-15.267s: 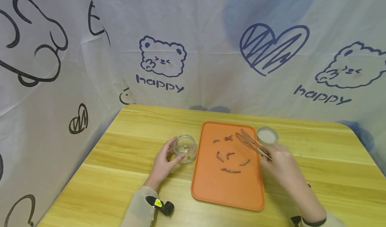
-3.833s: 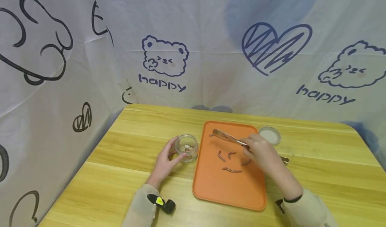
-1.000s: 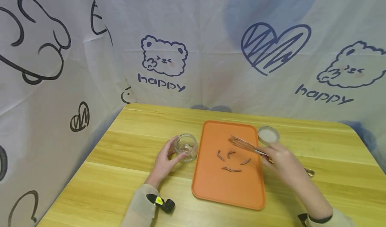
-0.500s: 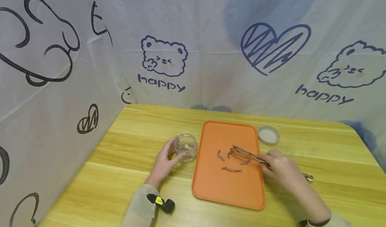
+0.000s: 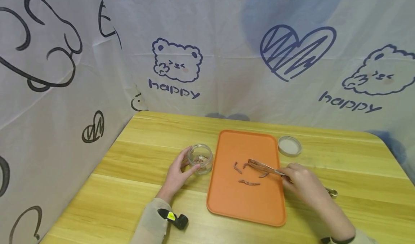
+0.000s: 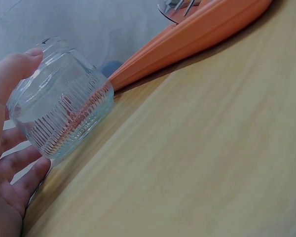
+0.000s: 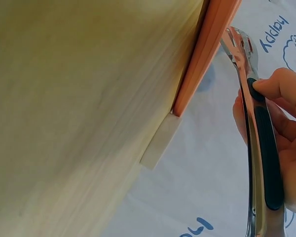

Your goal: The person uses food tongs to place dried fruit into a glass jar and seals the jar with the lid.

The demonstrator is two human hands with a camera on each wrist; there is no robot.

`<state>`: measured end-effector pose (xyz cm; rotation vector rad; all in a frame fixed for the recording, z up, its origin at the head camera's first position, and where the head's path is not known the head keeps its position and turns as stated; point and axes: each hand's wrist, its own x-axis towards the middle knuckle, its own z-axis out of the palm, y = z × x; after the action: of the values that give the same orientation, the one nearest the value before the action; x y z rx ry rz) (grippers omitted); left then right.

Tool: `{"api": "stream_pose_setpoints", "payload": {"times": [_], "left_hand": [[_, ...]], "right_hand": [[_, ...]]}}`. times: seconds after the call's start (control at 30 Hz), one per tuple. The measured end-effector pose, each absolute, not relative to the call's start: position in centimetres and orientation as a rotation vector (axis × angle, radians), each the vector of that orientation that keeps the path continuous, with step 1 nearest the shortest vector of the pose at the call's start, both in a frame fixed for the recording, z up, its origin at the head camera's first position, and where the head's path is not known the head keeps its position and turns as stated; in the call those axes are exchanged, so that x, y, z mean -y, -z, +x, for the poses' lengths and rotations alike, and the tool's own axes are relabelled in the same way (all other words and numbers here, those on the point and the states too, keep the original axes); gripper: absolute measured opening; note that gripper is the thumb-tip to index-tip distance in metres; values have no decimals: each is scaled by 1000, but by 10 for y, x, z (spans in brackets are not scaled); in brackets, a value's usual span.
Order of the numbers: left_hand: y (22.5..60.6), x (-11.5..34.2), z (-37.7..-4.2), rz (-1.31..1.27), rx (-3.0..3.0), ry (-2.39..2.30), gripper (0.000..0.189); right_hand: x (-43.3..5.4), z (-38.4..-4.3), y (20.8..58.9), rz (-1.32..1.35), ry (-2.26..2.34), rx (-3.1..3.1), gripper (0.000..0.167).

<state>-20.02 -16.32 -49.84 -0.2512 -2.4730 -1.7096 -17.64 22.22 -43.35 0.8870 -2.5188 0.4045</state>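
My left hand (image 5: 176,175) holds a clear, lidless glass jar (image 5: 205,154) upright beside the tray's left edge, its thumb near the rim. Reddish-brown bits show through the ribbed wall of the jar (image 6: 61,106) in the left wrist view. In my right hand (image 5: 303,182) is a pair of metal tongs (image 5: 266,168) with dark grips, reaching in from the right over the orange tray (image 5: 246,208). The tongs' tips are right at a short brown strip (image 5: 245,165). Other thin brown strips lie on the tray: one left (image 5: 237,168), one below (image 5: 249,182), one partly behind the tongs (image 5: 264,174).
A round, shallow lid (image 5: 289,145) lies on the wooden table (image 5: 155,136), just right of the tray's upper corner. White printed cloth (image 5: 227,78) hangs behind the table and along its left side.
The brown strips near the tray's top are gone, and reddish-brown bits show in the jar. Over the last second the tongs have come down the tray to a short strip. The left hand has stayed put.
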Motion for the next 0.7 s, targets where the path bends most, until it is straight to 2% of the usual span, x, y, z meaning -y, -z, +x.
{"api": "stream_pose_setpoints", "payload": {"times": [0.7], "left_hand": [[503,162,-199,-261,2447,1724,68]], "right_hand": [[-207,-173,412,834,-458,2446,20]]}}
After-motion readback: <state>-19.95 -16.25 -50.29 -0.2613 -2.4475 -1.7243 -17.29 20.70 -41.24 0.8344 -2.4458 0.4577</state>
